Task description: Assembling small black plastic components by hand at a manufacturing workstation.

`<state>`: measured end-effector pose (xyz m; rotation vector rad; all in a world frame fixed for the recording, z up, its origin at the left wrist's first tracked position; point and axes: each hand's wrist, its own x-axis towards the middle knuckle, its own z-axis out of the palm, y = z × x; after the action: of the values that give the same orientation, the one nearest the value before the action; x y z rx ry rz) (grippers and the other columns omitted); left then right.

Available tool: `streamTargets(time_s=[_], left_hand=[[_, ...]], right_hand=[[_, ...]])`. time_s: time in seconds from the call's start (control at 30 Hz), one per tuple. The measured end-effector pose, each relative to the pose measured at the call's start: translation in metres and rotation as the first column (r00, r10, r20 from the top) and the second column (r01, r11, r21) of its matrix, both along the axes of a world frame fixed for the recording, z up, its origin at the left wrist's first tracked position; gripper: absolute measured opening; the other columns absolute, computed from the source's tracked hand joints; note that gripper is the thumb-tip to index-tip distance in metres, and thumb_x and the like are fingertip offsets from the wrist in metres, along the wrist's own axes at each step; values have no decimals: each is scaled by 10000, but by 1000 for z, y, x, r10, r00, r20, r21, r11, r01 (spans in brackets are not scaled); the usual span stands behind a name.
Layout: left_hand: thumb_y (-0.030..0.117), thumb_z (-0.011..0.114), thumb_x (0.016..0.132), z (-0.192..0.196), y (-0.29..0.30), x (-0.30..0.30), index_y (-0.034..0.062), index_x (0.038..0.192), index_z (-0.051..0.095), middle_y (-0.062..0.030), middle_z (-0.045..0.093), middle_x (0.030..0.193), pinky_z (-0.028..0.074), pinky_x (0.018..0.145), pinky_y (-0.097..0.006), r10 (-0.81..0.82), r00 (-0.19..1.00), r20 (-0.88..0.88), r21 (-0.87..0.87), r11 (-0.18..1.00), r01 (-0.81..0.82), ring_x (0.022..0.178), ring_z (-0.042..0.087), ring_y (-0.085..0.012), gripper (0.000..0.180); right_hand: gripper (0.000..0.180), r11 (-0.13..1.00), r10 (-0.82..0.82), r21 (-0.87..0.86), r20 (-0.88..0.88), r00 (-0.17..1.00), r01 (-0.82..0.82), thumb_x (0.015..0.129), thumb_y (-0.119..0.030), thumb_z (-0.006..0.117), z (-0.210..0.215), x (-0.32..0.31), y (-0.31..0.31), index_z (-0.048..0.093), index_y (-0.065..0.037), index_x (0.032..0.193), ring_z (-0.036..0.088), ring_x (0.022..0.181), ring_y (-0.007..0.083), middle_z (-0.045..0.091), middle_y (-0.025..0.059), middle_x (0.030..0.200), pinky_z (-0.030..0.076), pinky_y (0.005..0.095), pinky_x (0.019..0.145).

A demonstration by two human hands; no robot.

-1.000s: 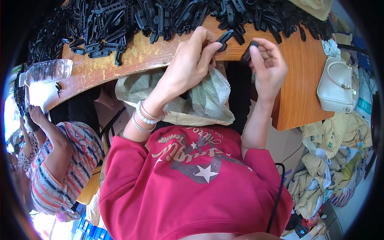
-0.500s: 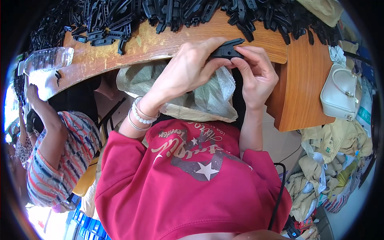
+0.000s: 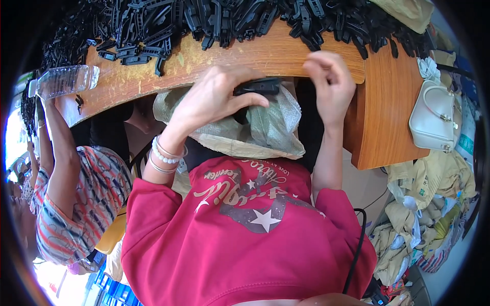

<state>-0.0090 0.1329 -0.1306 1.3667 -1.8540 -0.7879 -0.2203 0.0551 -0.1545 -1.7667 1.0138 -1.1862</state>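
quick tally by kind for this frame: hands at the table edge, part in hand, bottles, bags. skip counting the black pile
Person's own hands: 2, left hand and right hand
Black plastic part held in the left hand: 1
Clear plastic bottle lying on the wooden table: 1
White handbag: 1
Woven sack under the table edge: 1
Total: 6

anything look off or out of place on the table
A clear plastic bottle lies on its side at the table's left end instead of standing. No spill shows. The black parts are in a loose heap; nothing looks damaged.
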Motion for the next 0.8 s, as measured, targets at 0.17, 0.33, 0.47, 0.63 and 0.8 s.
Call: streamTargets(time_s=[0.17, 0.33, 0.47, 0.63, 0.8], left_hand=[[238, 732, 778, 7, -52, -3, 36, 979, 620, -102, 610, 869, 488, 572, -323, 450, 799, 398, -516, 830, -211, 677, 622, -280, 306], [69, 581, 815, 13, -71, -12, 17, 790, 473, -153, 495, 808, 468, 555, -400, 462, 768, 444, -404, 868, -289, 689, 568, -328, 123], [174, 691, 804, 1, -55, -12, 21, 855, 525, -125, 582, 788, 480, 543, -344, 513, 831, 217, -531, 776, -340, 628, 611, -269, 231], [61, 716, 768, -12, -28, -27, 3, 921, 506, -73, 609, 793, 434, 505, -252, 458, 811, -364, 82, 883, -463, 584, 560, -99, 266], [28, 625, 870, -7, -23, -30, -25, 1022, 553, -75, 624, 944, 510, 711, -208, 390, 464, -795, 407, 911, -67, 803, 641, -111, 177]], right_hand=[[240, 923, -322, -324, -363, 874, 206, 704, -140, 784, -6, 11, -27, 628, -26, 846, 584, 688, 219, 585, 75, 783, 451, 329, 608], [213, 930, -321, -329, -512, 797, 163, 763, -143, 715, -8, 8, -21, 635, -8, 907, 587, 805, 288, 590, 111, 831, 447, 389, 718], [169, 901, -348, -401, -434, 831, 168, 804, -72, 651, -6, -3, -8, 634, 8, 952, 575, 826, 309, 578, 132, 891, 462, 402, 729], [217, 931, -308, -292, -304, 901, 220, 861, 12, 593, -4, -12, 6, 636, -4, 1073, 615, 765, 181, 588, 94, 911, 481, 269, 607], [175, 930, 125, 319, 186, 975, -181, 856, -25, 637, 22, -11, 29, 653, 42, 1017, 566, 554, 91, 644, 69, 735, 433, 197, 501]])
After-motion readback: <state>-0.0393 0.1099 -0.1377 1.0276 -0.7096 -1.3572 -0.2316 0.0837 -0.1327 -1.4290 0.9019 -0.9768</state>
